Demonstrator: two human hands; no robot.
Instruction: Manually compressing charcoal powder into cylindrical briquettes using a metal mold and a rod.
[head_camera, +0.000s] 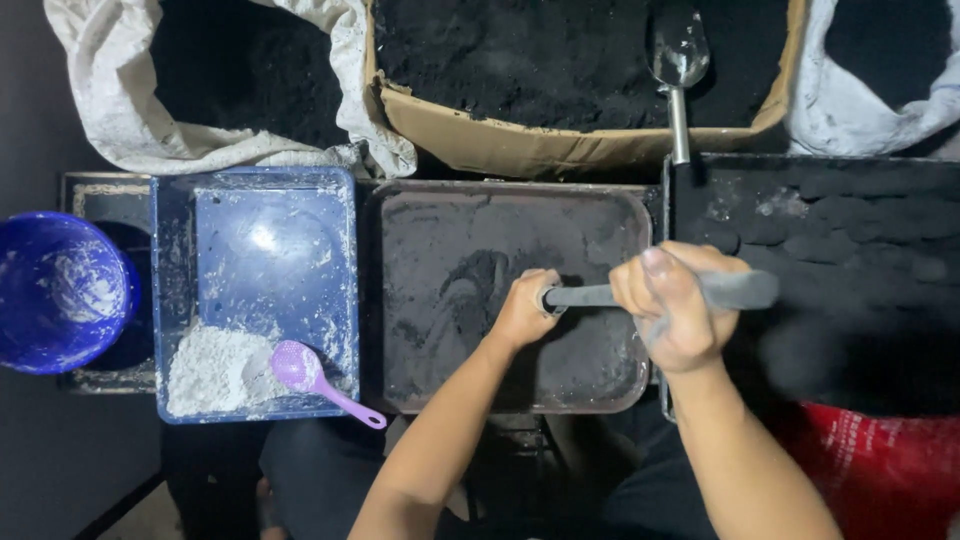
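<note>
Both hands grip one grey metal tube (640, 294) over the dark tray (420, 300): right hand (680, 305) fingers are clamped mid-shaft, left hand (525, 310) fingers closed around its end. Judged rigid, moderately heavy and powder-slick, it is best held at both points.

The right hand (672, 305) is smeared with motion blur, and the far end of the grey rod (660, 294) it grips is blurred too. The left hand (523, 308) hides the rod's other end. Both sacks (110, 100) and the cardboard box (560, 140) run off the top edge.
</note>
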